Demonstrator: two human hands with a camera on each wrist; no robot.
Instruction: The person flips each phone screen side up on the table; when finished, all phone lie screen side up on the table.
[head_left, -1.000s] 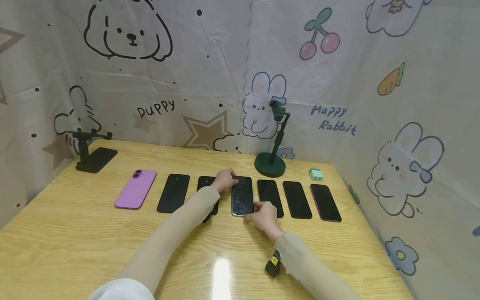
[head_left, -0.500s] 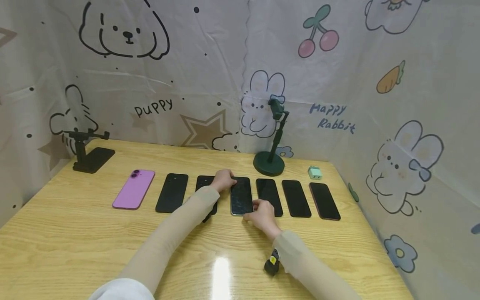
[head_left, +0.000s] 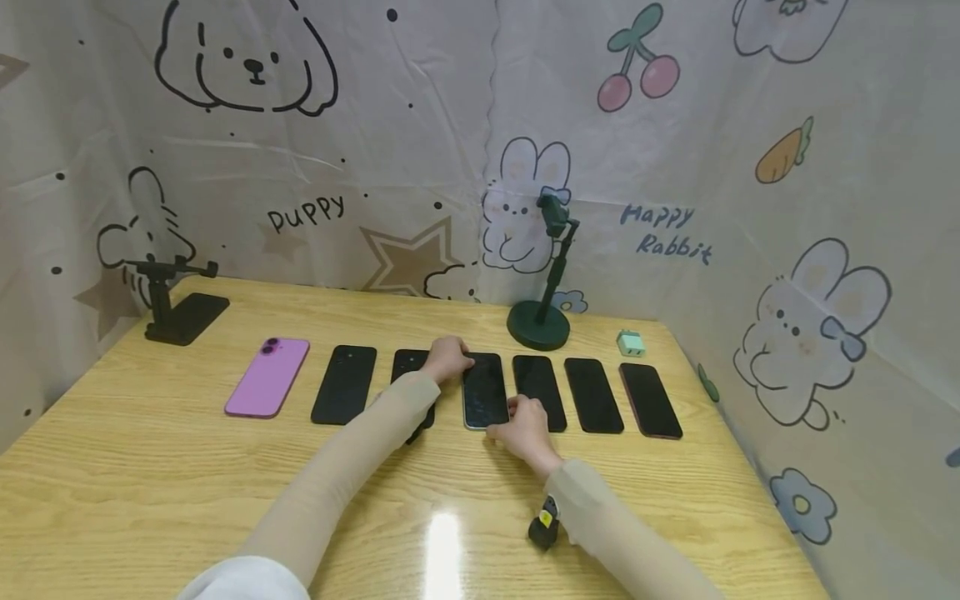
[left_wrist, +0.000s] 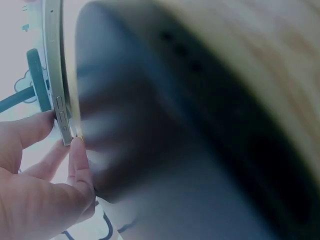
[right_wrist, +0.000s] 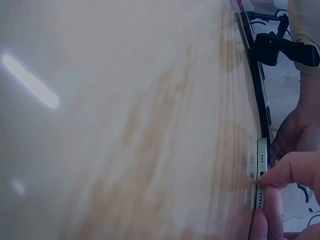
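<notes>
A silver-edged phone [head_left: 486, 398] lies screen up near the middle of a row of phones. My left hand [head_left: 447, 361] pinches its far left corner; in the left wrist view the thumb and fingers [left_wrist: 80, 157] close on the end of the phone's metal frame [left_wrist: 56, 65], beside the side buttons. At the near right corner, my right hand [head_left: 528, 433] holds the same phone. The right wrist view has the thumb on its bottom edge [right_wrist: 261, 172], by the charging port, and fingers along the side. My left forearm partly covers a black phone [head_left: 409, 362].
A purple phone [head_left: 267, 379] and a black phone [head_left: 344, 385] lie to the left. Several dark phones, one a black phone [head_left: 592, 396], continue rightward. Behind stand a dark green stand [head_left: 539, 326], a black holder [head_left: 183, 319] and a mint charger [head_left: 631, 343].
Both hands keep their places at the phone's corners, and the phones stay where they lie. The head view has shifted slightly.
</notes>
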